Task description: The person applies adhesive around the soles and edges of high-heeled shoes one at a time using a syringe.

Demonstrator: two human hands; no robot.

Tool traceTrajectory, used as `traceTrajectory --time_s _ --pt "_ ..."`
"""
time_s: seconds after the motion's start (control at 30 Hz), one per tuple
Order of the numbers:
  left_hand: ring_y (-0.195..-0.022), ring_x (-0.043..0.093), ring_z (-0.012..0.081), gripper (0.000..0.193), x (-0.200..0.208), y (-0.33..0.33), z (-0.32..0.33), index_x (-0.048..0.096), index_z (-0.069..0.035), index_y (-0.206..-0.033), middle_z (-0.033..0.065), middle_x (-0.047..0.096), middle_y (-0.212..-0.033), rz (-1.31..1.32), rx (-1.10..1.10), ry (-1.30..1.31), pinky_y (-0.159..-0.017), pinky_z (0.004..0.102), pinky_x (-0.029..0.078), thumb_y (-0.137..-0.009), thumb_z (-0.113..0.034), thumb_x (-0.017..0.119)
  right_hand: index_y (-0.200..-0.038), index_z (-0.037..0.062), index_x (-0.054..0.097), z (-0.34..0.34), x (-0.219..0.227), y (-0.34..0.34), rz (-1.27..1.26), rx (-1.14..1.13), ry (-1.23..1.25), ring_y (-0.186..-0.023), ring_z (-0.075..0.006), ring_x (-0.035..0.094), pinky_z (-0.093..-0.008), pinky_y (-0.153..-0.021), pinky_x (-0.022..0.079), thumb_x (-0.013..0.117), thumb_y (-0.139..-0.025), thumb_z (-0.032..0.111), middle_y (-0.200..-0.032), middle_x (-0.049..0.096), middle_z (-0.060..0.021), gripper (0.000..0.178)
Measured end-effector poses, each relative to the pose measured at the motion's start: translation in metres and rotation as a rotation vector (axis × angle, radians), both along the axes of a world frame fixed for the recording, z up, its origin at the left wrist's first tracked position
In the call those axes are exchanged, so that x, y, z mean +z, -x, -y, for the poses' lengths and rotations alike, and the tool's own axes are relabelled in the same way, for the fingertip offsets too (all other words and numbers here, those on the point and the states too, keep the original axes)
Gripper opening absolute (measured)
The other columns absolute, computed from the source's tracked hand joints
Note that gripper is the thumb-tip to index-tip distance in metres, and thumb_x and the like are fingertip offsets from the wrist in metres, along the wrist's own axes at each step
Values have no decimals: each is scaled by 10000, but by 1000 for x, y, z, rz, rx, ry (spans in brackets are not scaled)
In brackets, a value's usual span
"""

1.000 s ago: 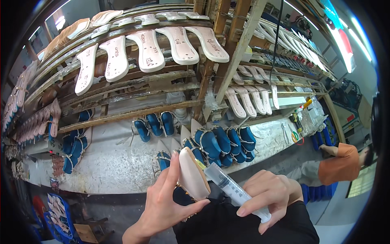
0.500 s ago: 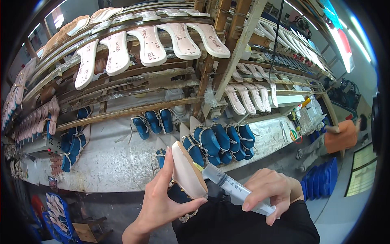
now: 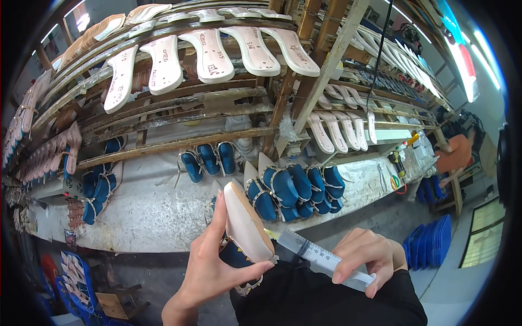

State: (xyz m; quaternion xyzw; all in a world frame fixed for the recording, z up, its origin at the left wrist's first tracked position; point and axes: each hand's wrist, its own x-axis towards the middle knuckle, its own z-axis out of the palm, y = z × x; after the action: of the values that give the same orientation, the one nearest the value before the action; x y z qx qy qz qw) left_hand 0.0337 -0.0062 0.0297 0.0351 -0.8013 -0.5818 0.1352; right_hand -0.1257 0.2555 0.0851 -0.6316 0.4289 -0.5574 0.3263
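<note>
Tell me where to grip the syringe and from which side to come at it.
Grip the syringe on its clear barrel, near the rear end, coming from the right, as the right hand does now. It lies slanted, with the tip against the edge of the pale shoe sole held by the left hand, so the tip end is crowded while the back is free.

- Shoe (image 3: 247, 228) in left hand (image 3: 212, 266): pale beige sole, smooth, matt.
- Syringe (image 3: 321, 256) in right hand (image 3: 367, 258): clear plastic, glossy.
- Lasts (image 3: 288, 187) on bench: blue, smooth, slight sheen.
- Workbench (image 3: 147, 217): grey top, rough, stained.
- Rack (image 3: 179, 117): bare wood, worn, coarse.
- Insoles (image 3: 209, 54) on rack: pinkish board, matt.
</note>
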Motion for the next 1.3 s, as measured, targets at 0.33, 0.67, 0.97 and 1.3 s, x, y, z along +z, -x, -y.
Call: traceTrajectory --time_s 0.33,0.67,0.97,1.3 --pt "-1224 635 299 1239 -20 5 32 199 32 -1596 255 645 -1303 200 125 -117 -1075 380 457 -628 -207 935 -1191 -104 657 3 -21 8 236 -9 -97 -708 -282 682 -365 -581 510 767 -879 490 -914 711 -209 680" --pt "-1149 674 391 1429 -309 5 220 121 40 -1599 286 656 -1276 961 460 350 -977 409 540 -510 -438 913 -1259 0 565 -34 -92 3 729 -407 -88 -698 -250 662 -337 -600 522 878 -784 461 -811 664 -199 733" --pt "-1017 689 449 1133 -359 31 179 281 29 -1555 246 699 -1155 1065 584 633 -891 479 562 -669 -420 827 -1284 -17 598 -8 -103 -2 738 -406 -184 -852 -305 705 -376 -748 574 928 -713 208 -1021 676 -303 697" --pt "-1116 593 411 560 -381 -57 89 563 84 -1301 261 609 -1224 378 955 257 -1021 465 443 -802 -88 749 -1291 -9 599 47 -92 19 328 -377 -405 -909 -195 678 -319 -823 555 811 -804 107 -1121 675 -139 543"
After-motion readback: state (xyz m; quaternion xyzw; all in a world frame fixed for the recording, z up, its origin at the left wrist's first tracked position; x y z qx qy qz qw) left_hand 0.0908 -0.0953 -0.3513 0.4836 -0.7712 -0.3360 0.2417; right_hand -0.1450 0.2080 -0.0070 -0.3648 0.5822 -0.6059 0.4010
